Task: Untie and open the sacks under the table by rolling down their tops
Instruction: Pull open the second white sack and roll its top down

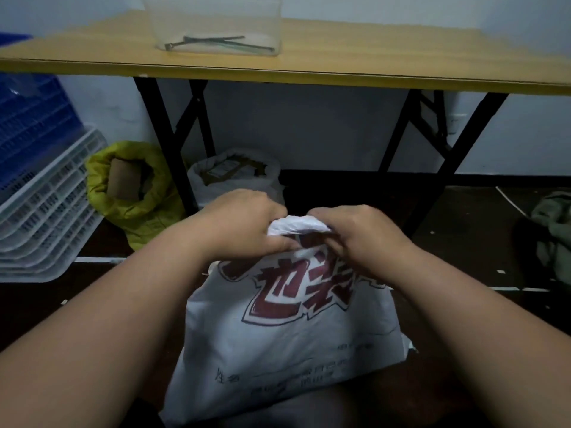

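Now both hands on bunched top of white sack: left hand and right hand pinching it between them. Untying step, seemingly. Beyond hands, yellow sack and pale sack under tabletop already rolled open. Next: loosen knot, roll top down.

A white sack with large dark red lettering stands on the dark floor nearest the camera, its top bunched into a tight wad. Farther back, a yellow sack and a second white sack sit by the table leg, tops apparently rolled down, brown contents showing.
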